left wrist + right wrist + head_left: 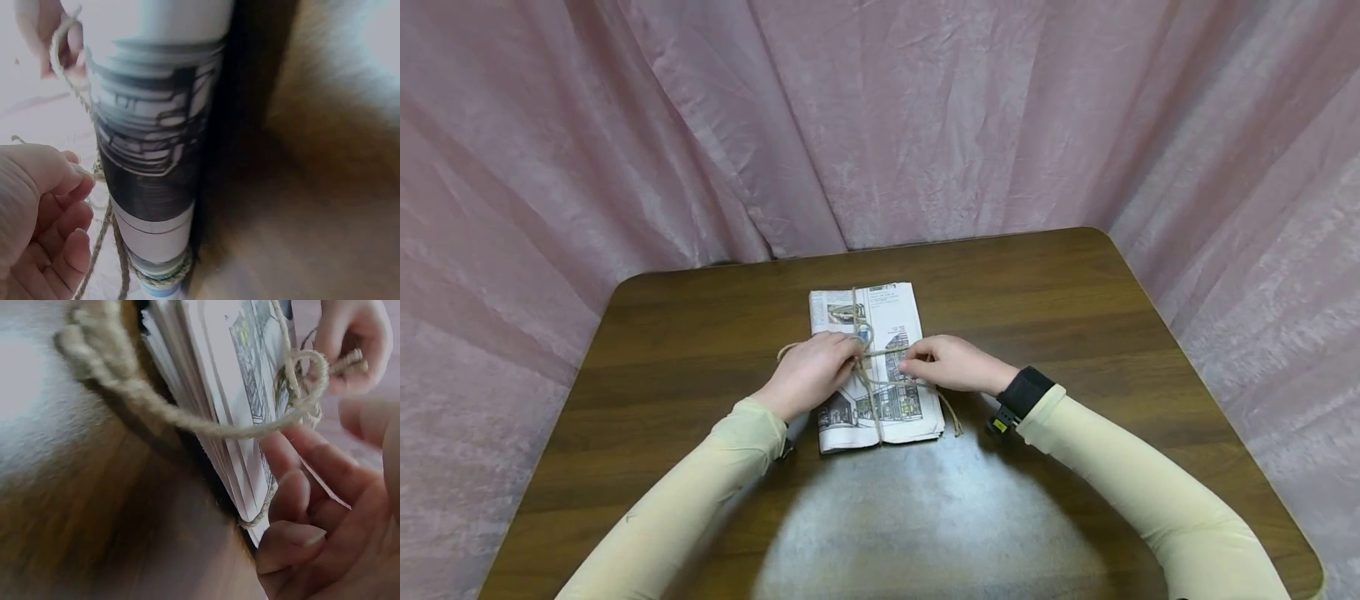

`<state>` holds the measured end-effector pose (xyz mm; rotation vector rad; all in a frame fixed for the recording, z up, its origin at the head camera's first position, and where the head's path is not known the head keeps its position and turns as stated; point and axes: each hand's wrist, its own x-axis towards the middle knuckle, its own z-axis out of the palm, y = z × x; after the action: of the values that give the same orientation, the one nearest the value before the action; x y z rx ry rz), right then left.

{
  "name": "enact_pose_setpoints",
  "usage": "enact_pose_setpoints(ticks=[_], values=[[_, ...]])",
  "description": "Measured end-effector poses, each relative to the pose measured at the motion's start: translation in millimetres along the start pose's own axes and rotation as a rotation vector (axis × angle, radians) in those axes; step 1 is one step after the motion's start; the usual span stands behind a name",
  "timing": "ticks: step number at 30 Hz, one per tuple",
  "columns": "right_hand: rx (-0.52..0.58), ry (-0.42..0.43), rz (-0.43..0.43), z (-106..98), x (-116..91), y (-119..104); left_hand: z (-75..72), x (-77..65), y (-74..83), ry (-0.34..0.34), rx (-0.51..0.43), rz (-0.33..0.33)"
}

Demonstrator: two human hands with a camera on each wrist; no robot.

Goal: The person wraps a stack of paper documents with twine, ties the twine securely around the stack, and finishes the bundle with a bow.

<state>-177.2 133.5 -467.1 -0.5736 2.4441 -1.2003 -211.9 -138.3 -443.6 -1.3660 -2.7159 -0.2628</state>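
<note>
A stack of folded newspapers (891, 304) lies on the table, with beige twine (955, 417) crossed around it and a loose loop by the crossing. My left hand (820, 367) rests over the left half of the stack. Its thumb and forefinger (81, 178) pinch the twine near the crossing. At the stack's right edge is my right hand (951, 362), fingers loosely bent. In the right wrist view, a gap shows between its thumb and forefinger (312, 447), beside the twine (219, 429). A tail of twine hangs past the stack's right side.
The newspapers are on a brown wooden table (700, 333) with rounded corners. Pink curtains (925, 125) hang behind it and along both sides. A black band (1026, 392) with a small device is on the right wrist.
</note>
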Motion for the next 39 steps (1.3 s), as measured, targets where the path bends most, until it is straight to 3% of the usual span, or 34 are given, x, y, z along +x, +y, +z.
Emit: enact_pose_setpoints(ticks=[5,18,23,31,39], values=[[-0.007,0.108,0.042,-0.8,10.6,3.2,0.7,-15.2,2.1,-0.007,-0.032,-0.023],[-0.068,0.199,-0.022,-0.7,42.2,-4.8,1.9,-33.8,8.2,0.004,-0.111,-0.013],[-0.082,0.196,-0.049,-2.2,53.9,-9.6,2.1,-41.7,12.0,-0.004,-0.119,-0.018],[-0.060,0.185,-0.018,-6.4,59.2,-7.0,-1.2,-49.5,18.0,-0.012,-0.141,-0.010],[-0.050,0.118,-0.060,-3.1,71.6,-10.3,-6.4,-54.3,19.2,-0.050,-0.165,-0.067]])
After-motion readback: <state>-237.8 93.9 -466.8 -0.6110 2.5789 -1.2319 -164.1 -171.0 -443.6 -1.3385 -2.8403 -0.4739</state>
